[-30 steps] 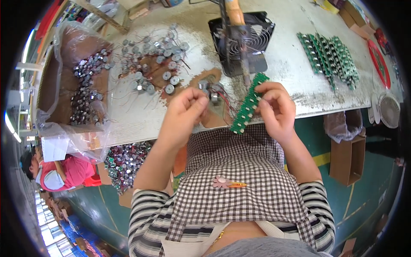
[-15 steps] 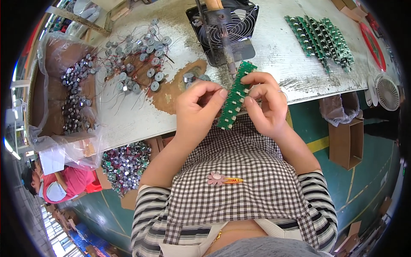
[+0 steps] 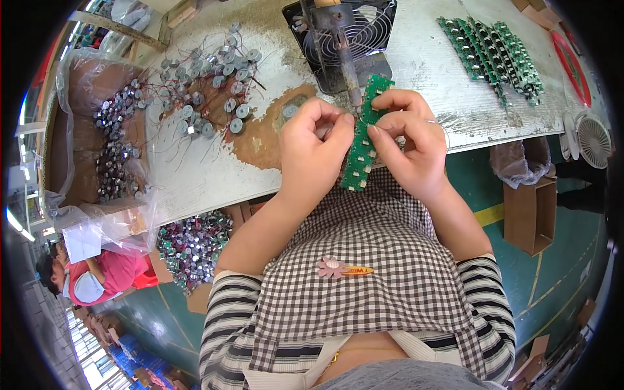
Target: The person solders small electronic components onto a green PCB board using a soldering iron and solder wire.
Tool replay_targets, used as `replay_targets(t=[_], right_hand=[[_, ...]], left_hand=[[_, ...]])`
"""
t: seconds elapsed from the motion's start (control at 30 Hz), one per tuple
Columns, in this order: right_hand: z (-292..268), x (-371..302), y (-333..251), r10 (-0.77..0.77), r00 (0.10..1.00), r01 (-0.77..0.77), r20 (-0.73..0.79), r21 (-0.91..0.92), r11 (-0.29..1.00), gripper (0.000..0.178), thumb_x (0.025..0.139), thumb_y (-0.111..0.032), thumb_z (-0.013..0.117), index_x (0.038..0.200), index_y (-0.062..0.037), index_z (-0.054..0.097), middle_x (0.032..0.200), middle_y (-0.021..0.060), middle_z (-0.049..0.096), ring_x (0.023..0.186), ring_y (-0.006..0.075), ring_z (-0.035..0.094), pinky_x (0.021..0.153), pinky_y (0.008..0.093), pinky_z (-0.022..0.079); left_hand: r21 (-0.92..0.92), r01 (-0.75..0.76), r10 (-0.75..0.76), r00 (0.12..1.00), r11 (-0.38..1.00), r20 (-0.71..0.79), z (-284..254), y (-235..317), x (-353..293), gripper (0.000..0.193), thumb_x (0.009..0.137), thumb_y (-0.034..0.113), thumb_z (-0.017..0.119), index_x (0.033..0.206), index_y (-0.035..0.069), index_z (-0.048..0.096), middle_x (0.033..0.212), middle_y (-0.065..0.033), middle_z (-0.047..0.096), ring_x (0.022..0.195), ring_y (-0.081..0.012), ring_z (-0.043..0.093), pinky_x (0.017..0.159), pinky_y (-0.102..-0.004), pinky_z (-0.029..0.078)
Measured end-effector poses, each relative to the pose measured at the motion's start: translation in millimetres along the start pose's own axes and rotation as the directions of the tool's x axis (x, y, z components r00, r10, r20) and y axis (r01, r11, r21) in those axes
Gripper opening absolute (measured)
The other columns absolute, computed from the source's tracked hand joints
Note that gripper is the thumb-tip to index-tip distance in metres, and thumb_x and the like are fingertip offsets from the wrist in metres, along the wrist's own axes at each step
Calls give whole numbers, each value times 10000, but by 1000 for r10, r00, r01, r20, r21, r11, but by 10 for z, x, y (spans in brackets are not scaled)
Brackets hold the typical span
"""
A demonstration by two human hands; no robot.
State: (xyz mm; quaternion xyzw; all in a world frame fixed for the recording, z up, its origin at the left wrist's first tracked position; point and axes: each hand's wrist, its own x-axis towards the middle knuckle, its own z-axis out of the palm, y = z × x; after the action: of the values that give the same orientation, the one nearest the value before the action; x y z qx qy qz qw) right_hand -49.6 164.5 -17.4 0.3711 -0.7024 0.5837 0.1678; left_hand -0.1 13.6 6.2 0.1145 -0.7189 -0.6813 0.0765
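A long green circuit board (image 3: 359,159) with a row of small pale parts stands slanted in front of me. My right hand (image 3: 416,146) is closed on its right edge, thumb and fingers near the upper half. My left hand (image 3: 315,146) is pinched at the board's left edge; what its fingertips hold is hidden. Just above them hangs the soldering iron (image 3: 348,68), fixed on a stand, its tip close to the board and the left fingertips. Left of my left hand, a small round metal motor (image 3: 290,111) lies on the table.
Behind the iron stands a black fan (image 3: 370,32). Several motors with red wires (image 3: 227,68) lie at left, beside a lined carton of motors (image 3: 120,143). Stacked green boards (image 3: 491,58) lie at far right. A full box (image 3: 195,250) is below the table edge; a person (image 3: 107,273) sits beyond.
The board has shifted slightly right and stands a little steeper. My left fingertips have moved up and right, closer to the iron's tip.
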Motion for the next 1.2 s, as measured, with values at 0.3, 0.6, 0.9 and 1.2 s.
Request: replay_targets(t=[0.3, 0.6, 0.9, 1.2], right_hand=[[60, -107, -6, 141, 989, -131, -52, 166, 977, 126, 728, 64, 662, 785, 8, 565, 1007, 174, 593, 592, 126, 612, 531, 218, 484], [37, -114, 6, 88, 996, -82, -32, 141, 987, 113, 751, 84, 620, 798, 15, 544, 1002, 173, 594, 588, 105, 611, 528, 213, 477], [26, -74, 9, 44, 999, -44, 0, 43, 998, 96, 762, 70, 635, 802, 16, 566, 981, 155, 599, 557, 89, 580, 505, 211, 458], [51, -130, 0, 150, 988, -143, -43, 134, 981, 85, 770, 68, 635, 800, 22, 571, 972, 149, 599, 590, 100, 591, 525, 216, 473]], left_hand=[[31, -44, 44, 999, 999, -26, -5, -71, -43, 97, 835, 35, 621, 791, -4, 544, 672, 24, 541, 570, 2, 456, 486, -177, 355], [-132, -6, 12, 999, 991, 45, -51, -58, -70, 69, 862, 45, 613, 854, -8, 570, 749, 6, 580, 635, -15, 512, 549, -170, 413], [-115, -54, 62, 996, 992, 67, -64, -58, 5, 81, 852, 47, 624, 837, -12, 569, 738, 11, 582, 635, -13, 509, 552, -174, 406], [-68, -68, 71, 997, 995, 41, -24, -106, 0, 89, 840, 48, 631, 809, -9, 571, 663, 39, 548, 566, 7, 460, 486, -168, 352]])
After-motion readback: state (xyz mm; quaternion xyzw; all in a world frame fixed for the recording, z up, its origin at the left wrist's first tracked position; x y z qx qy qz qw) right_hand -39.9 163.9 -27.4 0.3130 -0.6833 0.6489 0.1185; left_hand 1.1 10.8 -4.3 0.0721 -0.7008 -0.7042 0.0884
